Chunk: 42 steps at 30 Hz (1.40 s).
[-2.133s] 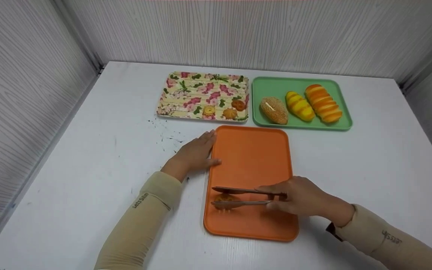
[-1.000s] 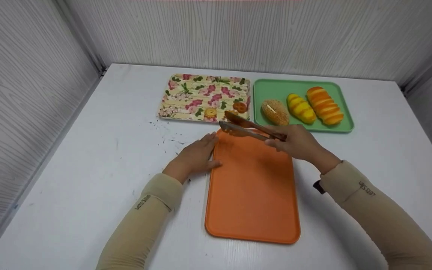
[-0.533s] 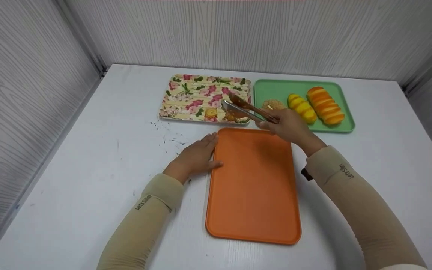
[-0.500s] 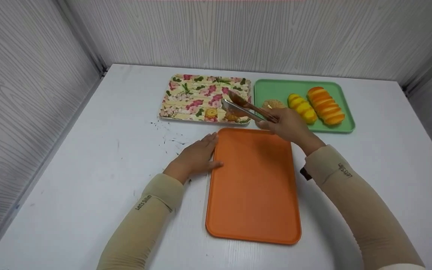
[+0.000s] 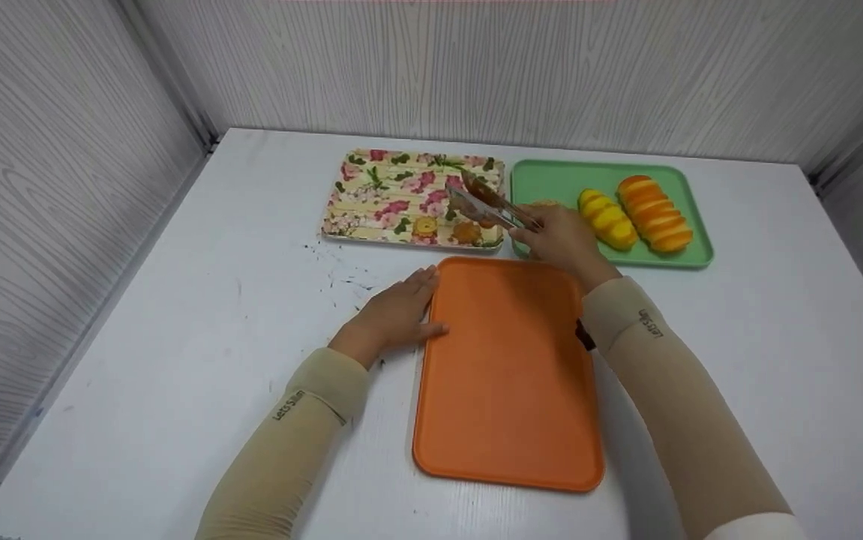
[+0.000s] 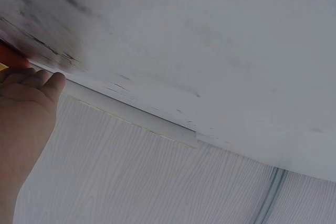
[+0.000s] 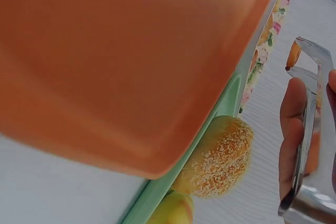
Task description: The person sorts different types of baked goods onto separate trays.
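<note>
My right hand (image 5: 562,238) grips a pair of metal tongs (image 5: 502,212) over the right part of the floral tray (image 5: 371,202). In the right wrist view a small orange-brown cookie (image 7: 294,54) shows between the tips of the tongs (image 7: 310,150). On the floral tray lie a round yellow cookie (image 5: 424,226) and a flower-shaped cookie (image 5: 465,232); another brown cookie (image 5: 486,223) is mostly hidden behind the tongs. My left hand (image 5: 394,311) rests against the left edge of the orange tray (image 5: 510,375), thumb over its rim, fingers straight.
A green tray (image 5: 551,176) at the back right bears a sesame bun (image 7: 223,158), partly hidden by my right hand in the head view, a yellow striped bread (image 5: 608,219) and an orange striped bread (image 5: 654,214). Panels (image 5: 416,67) enclose the white table (image 5: 176,337).
My right hand has carried the tongs and cookie from the orange tray's near end, away and then left over the floral tray. My left hand has stayed at the orange tray's edge.
</note>
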Available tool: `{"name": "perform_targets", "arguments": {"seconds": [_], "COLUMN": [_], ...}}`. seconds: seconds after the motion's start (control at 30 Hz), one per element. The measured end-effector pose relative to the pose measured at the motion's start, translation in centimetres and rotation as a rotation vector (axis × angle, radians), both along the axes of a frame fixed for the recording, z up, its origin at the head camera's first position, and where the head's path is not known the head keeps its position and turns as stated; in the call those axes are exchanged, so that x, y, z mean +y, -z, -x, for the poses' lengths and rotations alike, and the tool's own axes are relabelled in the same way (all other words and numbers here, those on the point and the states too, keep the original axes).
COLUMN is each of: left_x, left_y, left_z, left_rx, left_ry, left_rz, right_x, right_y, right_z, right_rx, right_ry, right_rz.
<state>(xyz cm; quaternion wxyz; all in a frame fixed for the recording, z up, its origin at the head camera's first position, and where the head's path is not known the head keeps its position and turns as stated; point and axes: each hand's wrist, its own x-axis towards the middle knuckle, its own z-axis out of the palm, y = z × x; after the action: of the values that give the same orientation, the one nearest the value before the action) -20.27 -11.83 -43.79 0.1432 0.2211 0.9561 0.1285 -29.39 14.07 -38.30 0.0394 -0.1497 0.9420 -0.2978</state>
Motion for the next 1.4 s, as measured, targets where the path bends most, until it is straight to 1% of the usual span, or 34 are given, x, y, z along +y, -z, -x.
{"name": "perform_targets", "arguments": {"seconds": [0.13,0.23,0.37,0.53,0.73,0.93,1.2,1.4], "left_x": [-0.1,-0.1,-0.1,0.0,0.0,-0.1,0.0,0.0], "left_y": [0.1,0.1,0.0,0.1,0.1,0.1,0.0,0.1], "left_z": [0.0,0.0,0.0,0.0,0.0,0.1,0.0,0.0], "left_rx": [-0.002,-0.013,-0.018,-0.010,-0.007,-0.001,-0.011,-0.007], "left_ry": [-0.002,-0.003,0.000,0.002,-0.002,0.000,-0.018,-0.020], "left_rz": [-0.012,-0.019,-0.016,-0.022,-0.030,-0.038,-0.038,-0.033], "right_x": [-0.8,-1.4,-2.1,-2.7,-3.1,-3.5,-3.8,-3.9], "right_y": [0.2,0.4,0.8,1.2,1.5,1.7,2.0,2.0], "right_z": [0.3,0.4,0.2,0.2,0.4,0.4,0.4,0.5], "right_rx": [0.027,0.015,-0.024,-0.022,-0.036,-0.062,-0.042,-0.066], "right_ry": [0.003,0.015,0.031,0.039,0.056,0.060,0.045,0.061], "right_rz": [-0.026,-0.030,-0.019,-0.036,-0.073,-0.061,-0.090,-0.054]}}
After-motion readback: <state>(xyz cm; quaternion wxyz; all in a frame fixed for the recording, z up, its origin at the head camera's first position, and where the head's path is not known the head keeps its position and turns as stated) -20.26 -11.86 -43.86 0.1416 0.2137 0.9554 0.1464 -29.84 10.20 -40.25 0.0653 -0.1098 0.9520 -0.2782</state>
